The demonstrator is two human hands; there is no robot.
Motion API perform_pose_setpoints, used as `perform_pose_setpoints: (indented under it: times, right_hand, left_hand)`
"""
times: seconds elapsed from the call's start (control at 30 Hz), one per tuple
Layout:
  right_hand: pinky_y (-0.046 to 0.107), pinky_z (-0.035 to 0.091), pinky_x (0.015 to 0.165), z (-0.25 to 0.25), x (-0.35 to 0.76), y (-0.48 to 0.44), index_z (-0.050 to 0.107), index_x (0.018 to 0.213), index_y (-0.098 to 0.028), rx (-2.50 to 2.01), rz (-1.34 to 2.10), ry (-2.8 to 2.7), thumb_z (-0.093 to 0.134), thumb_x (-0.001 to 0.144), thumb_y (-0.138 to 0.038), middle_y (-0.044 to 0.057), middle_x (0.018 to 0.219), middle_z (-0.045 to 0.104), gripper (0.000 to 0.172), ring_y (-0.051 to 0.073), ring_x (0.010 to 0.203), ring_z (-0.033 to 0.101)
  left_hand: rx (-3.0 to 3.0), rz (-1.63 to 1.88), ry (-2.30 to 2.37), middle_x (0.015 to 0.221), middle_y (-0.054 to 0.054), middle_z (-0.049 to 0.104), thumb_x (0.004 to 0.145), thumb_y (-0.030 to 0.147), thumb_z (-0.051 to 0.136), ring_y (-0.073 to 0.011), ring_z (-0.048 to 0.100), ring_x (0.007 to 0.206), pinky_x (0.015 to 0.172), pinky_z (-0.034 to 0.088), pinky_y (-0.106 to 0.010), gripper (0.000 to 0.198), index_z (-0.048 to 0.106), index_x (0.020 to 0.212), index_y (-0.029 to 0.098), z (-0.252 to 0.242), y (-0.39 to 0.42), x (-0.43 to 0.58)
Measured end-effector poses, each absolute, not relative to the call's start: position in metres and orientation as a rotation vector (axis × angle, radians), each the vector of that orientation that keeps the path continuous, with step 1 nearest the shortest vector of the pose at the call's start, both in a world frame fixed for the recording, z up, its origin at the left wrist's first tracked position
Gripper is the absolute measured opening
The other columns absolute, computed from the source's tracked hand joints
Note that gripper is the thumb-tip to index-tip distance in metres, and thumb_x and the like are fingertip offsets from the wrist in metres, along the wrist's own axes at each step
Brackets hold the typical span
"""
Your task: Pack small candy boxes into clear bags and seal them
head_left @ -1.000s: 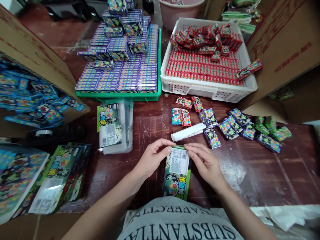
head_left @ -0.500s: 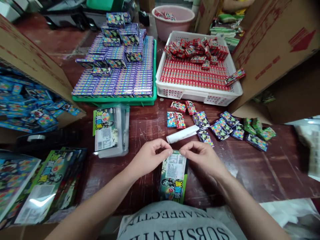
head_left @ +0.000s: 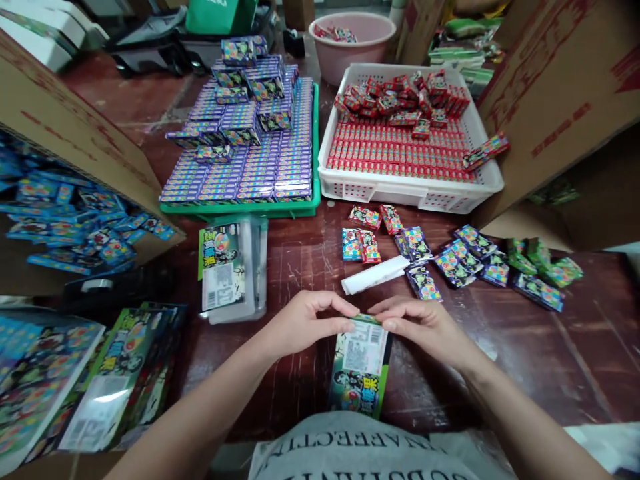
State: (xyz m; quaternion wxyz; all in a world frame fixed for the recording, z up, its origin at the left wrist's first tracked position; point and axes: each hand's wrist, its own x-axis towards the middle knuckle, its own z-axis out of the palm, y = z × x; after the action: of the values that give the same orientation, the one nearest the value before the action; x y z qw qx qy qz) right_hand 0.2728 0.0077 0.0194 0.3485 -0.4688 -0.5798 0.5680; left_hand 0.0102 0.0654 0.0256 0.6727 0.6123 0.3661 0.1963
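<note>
A green printed packet (head_left: pixel 361 367) with a white barcode label lies flat on the dark wooden table just in front of me. My left hand (head_left: pixel 305 324) pinches its top left corner. My right hand (head_left: pixel 425 327) pinches its top right corner. Both hands have their fingers closed on the packet's far edge. Just beyond the hands lies a white rolled strip (head_left: pixel 375 275), with loose small candy boxes (head_left: pixel 417 245) scattered around it.
A green tray (head_left: pixel 240 208) holds stacked purple boxes, a white basket (head_left: pixel 415 190) holds red ones, and a pink tub (head_left: pixel 353 33) stands behind. A clear sleeve stack (head_left: pixel 233 270) lies at left. Cardboard cartons (head_left: pixel 560 80) flank both sides, with printed packets (head_left: pixel 120 363) at near left.
Both hands have stayed on the packet's top edge, with fingers pressed flatter along it. The camera view shifted slightly; the packet sits a little lower and to the right in the picture.
</note>
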Motion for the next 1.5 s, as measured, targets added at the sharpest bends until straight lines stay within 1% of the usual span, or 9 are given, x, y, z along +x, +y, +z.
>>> perform_pose_setpoints:
  times: [0.2, 0.33, 0.47, 0.63, 0.8, 0.9, 1.17, 1.3, 1.5]
  right_hand:
    - [0.061, 0.036, 0.113, 0.023, 0.294, 0.036, 0.066, 0.131, -0.041, -1.252, 0.907, -2.145, 0.065, 0.095, -0.042, 0.002, 0.155, 0.048, 0.036, 0.033, 0.140, 0.045]
    - [0.062, 0.037, 0.107, 0.006, 0.304, 0.072, 0.063, 0.133, -0.032, -1.399, 0.497, -2.290, 0.070, 0.090, -0.036, 0.009, 0.133, 0.066, 0.044, 0.037, 0.127, 0.051]
    - [0.049, 0.044, 0.094, 0.005, 0.301, 0.092, 0.067, 0.113, -0.027, -1.372, 0.610, -2.203, 0.065, 0.094, -0.036, 0.007, 0.106, 0.073, 0.021, 0.029, 0.103, 0.062]
    - [0.035, 0.047, 0.079, 0.019, 0.296, 0.095, 0.067, 0.092, -0.024, -1.348, 0.932, -1.920, 0.064, 0.094, -0.045, 0.002, 0.089, 0.071, 0.022, 0.021, 0.083, 0.065]
    - [0.032, 0.047, 0.070, 0.020, 0.288, 0.096, 0.068, 0.083, -0.022, -1.331, 1.058, -1.833, 0.057, 0.098, -0.048, 0.002, 0.079, 0.069, 0.031, 0.018, 0.074, 0.062]
    - [0.036, 0.049, 0.082, 0.021, 0.284, 0.099, 0.071, 0.095, -0.024, -1.267, 0.976, -1.868, 0.061, 0.097, -0.044, 0.004, 0.092, 0.073, 0.022, 0.021, 0.087, 0.066]
    - [0.040, 0.052, 0.091, 0.022, 0.281, 0.113, 0.071, 0.100, -0.026, -1.226, 0.975, -1.698, 0.065, 0.095, -0.037, 0.006, 0.104, 0.073, 0.014, 0.022, 0.098, 0.067]
    - [0.037, 0.054, 0.087, 0.009, 0.264, 0.123, 0.055, 0.137, -0.027, -1.144, 1.213, -1.642, 0.070, 0.091, -0.035, 0.005, 0.105, 0.072, 0.048, 0.020, 0.098, 0.068]
    - [0.034, 0.055, 0.083, 0.025, 0.257, 0.114, 0.058, 0.131, -0.025, -1.114, 1.155, -1.409, 0.073, 0.089, -0.030, 0.001, 0.091, 0.069, 0.045, 0.016, 0.083, 0.067]
  left_hand:
    - [1.723, 0.414, 0.835, 0.110, -0.005, 0.074, 0.091, 0.030, 0.068, -0.0226, 0.069, 0.106, 0.100, 0.052, -0.043, 0.011, 0.076, 0.098, 0.025, 0.025, 0.078, 0.009]
    - [2.017, 0.478, 0.876, 0.142, -0.007, 0.056, 0.088, 0.032, 0.072, -0.0292, 0.050, 0.134, 0.114, 0.039, -0.054, 0.030, 0.071, 0.118, 0.032, 0.029, 0.085, 0.017]
    - [1.998, 0.720, 1.102, 0.149, -0.009, 0.050, 0.081, 0.036, 0.080, -0.0318, 0.044, 0.139, 0.117, 0.034, -0.054, 0.062, 0.056, 0.138, 0.030, 0.023, 0.095, 0.032]
    - [1.518, 0.846, 1.107, 0.109, -0.007, 0.071, 0.092, 0.034, 0.068, -0.0229, 0.067, 0.106, 0.094, 0.051, -0.038, 0.043, 0.057, 0.131, 0.023, 0.006, 0.114, 0.038]
    - [1.221, 0.834, 1.053, 0.105, -0.006, 0.074, 0.085, 0.037, 0.076, -0.0181, 0.068, 0.091, 0.078, 0.052, -0.028, 0.038, 0.066, 0.116, 0.018, 0.001, 0.116, 0.035]
    - [1.189, 0.827, 1.073, 0.092, -0.003, 0.074, 0.087, 0.039, 0.075, -0.0147, 0.065, 0.080, 0.072, 0.049, -0.024, 0.026, 0.071, 0.098, 0.016, -0.001, 0.114, 0.034]
    - [1.158, 0.837, 1.111, 0.093, -0.004, 0.075, 0.085, 0.037, 0.077, -0.0141, 0.065, 0.080, 0.071, 0.048, -0.023, 0.025, 0.072, 0.098, 0.016, -0.007, 0.116, 0.027]
    - [1.214, 0.823, 1.086, 0.095, -0.003, 0.075, 0.086, 0.037, 0.075, -0.0148, 0.066, 0.081, 0.072, 0.049, -0.024, 0.024, 0.073, 0.100, 0.018, -0.011, 0.119, 0.026]
    - [1.447, 0.975, 1.389, 0.107, -0.007, 0.073, 0.090, 0.037, 0.071, -0.0228, 0.067, 0.098, 0.087, 0.052, -0.037, 0.029, 0.070, 0.113, 0.020, -0.009, 0.121, 0.015]
